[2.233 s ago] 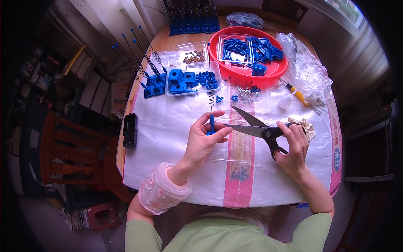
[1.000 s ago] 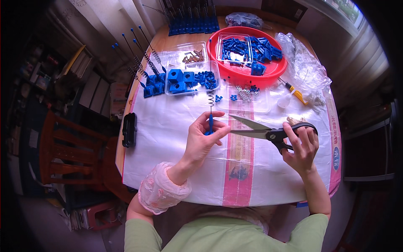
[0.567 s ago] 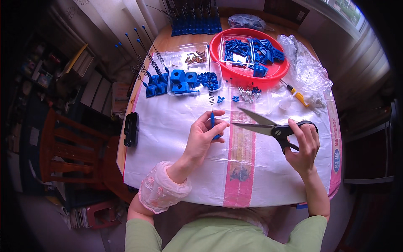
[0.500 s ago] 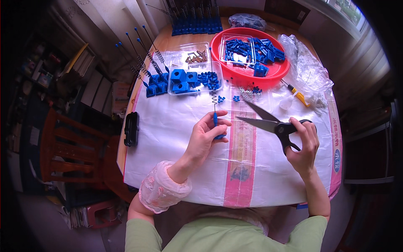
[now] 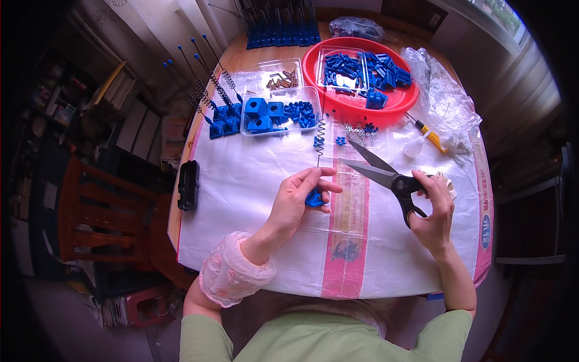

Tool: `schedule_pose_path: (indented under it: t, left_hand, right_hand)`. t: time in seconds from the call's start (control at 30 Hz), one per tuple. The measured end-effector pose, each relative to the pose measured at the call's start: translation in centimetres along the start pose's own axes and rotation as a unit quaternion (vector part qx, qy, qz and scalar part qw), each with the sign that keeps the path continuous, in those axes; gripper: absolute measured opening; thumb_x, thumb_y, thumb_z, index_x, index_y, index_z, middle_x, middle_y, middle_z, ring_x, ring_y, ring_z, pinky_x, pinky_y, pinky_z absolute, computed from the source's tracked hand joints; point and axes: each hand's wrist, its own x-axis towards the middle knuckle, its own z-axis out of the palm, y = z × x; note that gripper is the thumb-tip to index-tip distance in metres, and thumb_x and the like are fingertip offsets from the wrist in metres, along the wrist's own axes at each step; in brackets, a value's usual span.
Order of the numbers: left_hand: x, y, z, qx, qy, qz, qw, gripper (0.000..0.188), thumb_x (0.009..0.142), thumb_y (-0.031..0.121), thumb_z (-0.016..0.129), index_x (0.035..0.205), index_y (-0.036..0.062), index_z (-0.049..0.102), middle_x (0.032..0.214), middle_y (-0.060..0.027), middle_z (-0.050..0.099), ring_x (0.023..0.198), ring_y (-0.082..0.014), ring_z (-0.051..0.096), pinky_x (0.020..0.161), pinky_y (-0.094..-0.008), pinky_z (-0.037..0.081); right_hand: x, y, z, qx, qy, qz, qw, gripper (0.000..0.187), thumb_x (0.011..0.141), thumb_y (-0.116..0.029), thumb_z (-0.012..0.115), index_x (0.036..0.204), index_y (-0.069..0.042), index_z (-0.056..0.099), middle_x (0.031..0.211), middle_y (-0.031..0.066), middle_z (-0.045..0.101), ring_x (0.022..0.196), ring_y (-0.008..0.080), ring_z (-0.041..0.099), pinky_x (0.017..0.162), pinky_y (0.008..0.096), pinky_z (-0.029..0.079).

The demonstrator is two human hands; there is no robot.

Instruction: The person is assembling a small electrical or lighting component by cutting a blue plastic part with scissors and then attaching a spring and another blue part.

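Left hand (image 5: 292,198) is pinching a black coil-spring wire (image 5: 320,136) near its lower end; wire is pointing to 12 o'clock. Blue plastic base (image 5: 314,198) is showing by the lower fingers, which are spreading loosely. Right hand (image 5: 435,214) is gripping black-handled scissors (image 5: 401,183) by the handles; blades are standing apart, tips pointing to 10, near the left fingers, not touching. From left hand: clear tray (image 5: 286,95) of blue blocks (image 5: 257,107) is sitting just before 12, red basin (image 5: 395,101) at 1, black plastic case (image 5: 188,186) at 9.
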Motion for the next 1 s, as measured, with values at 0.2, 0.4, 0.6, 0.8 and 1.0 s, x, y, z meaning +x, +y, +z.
schedule_pose_path:
  t: [0.2, 0.4, 0.6, 0.8, 1.0]
  left_hand:
    - [-0.2, 0.22, 0.04, -0.018, 0.0, -0.021, 1.0, 0.043, 0.106, 0.031, 0.036, 0.122, -0.0031, 0.056, 0.095, -0.0152, 0.07, 0.07, -0.0091, 0.064, 0.062, -0.0245, 0.057]
    - [-0.08, 0.06, 0.06, -0.051, 0.004, -0.012, 0.999, 0.035, 0.105, 0.022, 0.038, 0.13, 0.0002, 0.047, 0.105, -0.0185, 0.067, 0.078, -0.0097, 0.064, 0.069, -0.0256, 0.06]
    - [-0.11, -0.02, 0.28, -0.066, 0.011, -0.007, 0.998, 0.037, 0.102, 0.011, 0.039, 0.138, 0.0016, 0.034, 0.115, -0.02, 0.061, 0.083, -0.0129, 0.065, 0.074, -0.0304, 0.061]
    - [-0.03, -0.07, -0.14, -0.096, 0.017, -0.036, 0.995, 0.026, 0.102, 0.012, 0.04, 0.126, 0.0027, 0.04, 0.108, -0.0187, 0.061, 0.082, -0.0145, 0.066, 0.076, -0.0329, 0.062]
    - [-0.07, 0.03, -0.18, -0.102, 0.013, -0.042, 0.994, 0.016, 0.103, 0.018, 0.041, 0.111, 0.0043, 0.044, 0.1, -0.0153, 0.061, 0.08, -0.0144, 0.066, 0.074, -0.0301, 0.062]
  right_hand:
    - [0.04, 0.08, 0.0, 0.002, 0.004, 0.008, 1.0, 0.064, 0.054, 0.007, 0.063, 0.117, -0.003, 0.061, 0.09, 0.0115, 0.061, 0.076, 0.0233, 0.058, 0.07, 0.0339, 0.048]
    - [0.06, 0.0, -0.01, -0.001, 0.003, 0.004, 1.0, 0.062, 0.055, 0.006, 0.063, 0.116, -0.003, 0.061, 0.085, 0.0103, 0.059, 0.074, 0.0221, 0.057, 0.066, 0.0333, 0.046]
    - [-0.17, 0.12, 0.13, 0.015, -0.002, 0.027, 1.0, 0.061, 0.055, 0.006, 0.062, 0.116, -0.003, 0.062, 0.082, 0.0096, 0.058, 0.071, 0.021, 0.056, 0.065, 0.0323, 0.045]
    - [-0.11, 0.14, 0.31, 0.035, 0.011, 0.029, 0.999, 0.061, 0.055, 0.006, 0.062, 0.116, -0.002, 0.062, 0.084, 0.0095, 0.06, 0.069, 0.0208, 0.055, 0.064, 0.0321, 0.044]
    - [-0.12, 0.13, 0.37, 0.035, 0.008, 0.028, 0.999, 0.061, 0.055, 0.005, 0.062, 0.115, -0.002, 0.062, 0.083, 0.0091, 0.06, 0.069, 0.0206, 0.055, 0.064, 0.032, 0.044]
